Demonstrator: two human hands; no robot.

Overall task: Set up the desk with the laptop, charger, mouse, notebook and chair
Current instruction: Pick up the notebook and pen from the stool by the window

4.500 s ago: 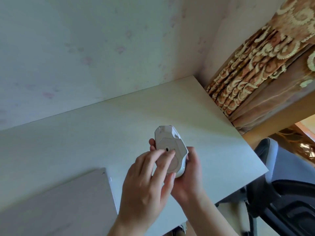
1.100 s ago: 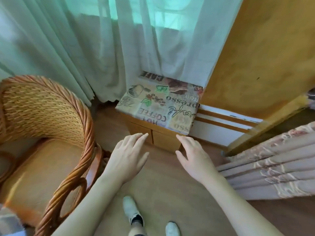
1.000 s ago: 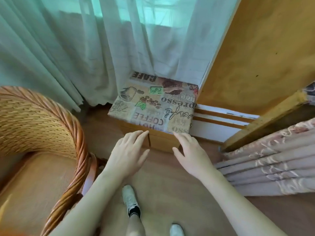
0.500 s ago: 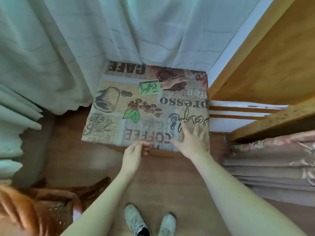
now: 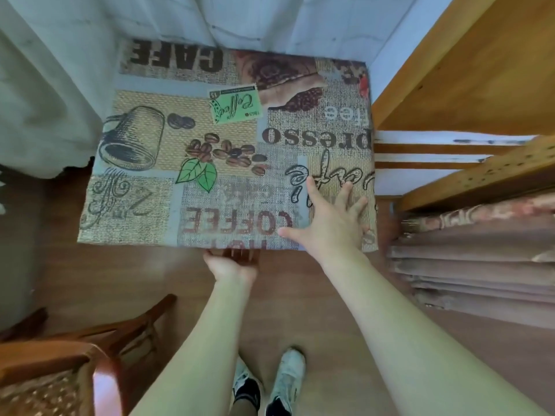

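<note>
Pressing right hand (image 5: 329,226) flat, fingers spread wide, on cloth-covered cabinet top (image 5: 210,163), likely bracing. Left hand (image 5: 231,264) reaches under near edge, fingers hidden, grip unclear. Laptop, charger, mouse, notebook unseen; wicker chair (image 5: 60,373) near left.

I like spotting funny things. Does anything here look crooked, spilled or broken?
Nothing looks spilled or broken. The coffee-print cloth lies flat on the low cabinet. The right hand presses flat on it, and the left hand reaches under its front edge. The cloth's words just read upside down from here.
</note>
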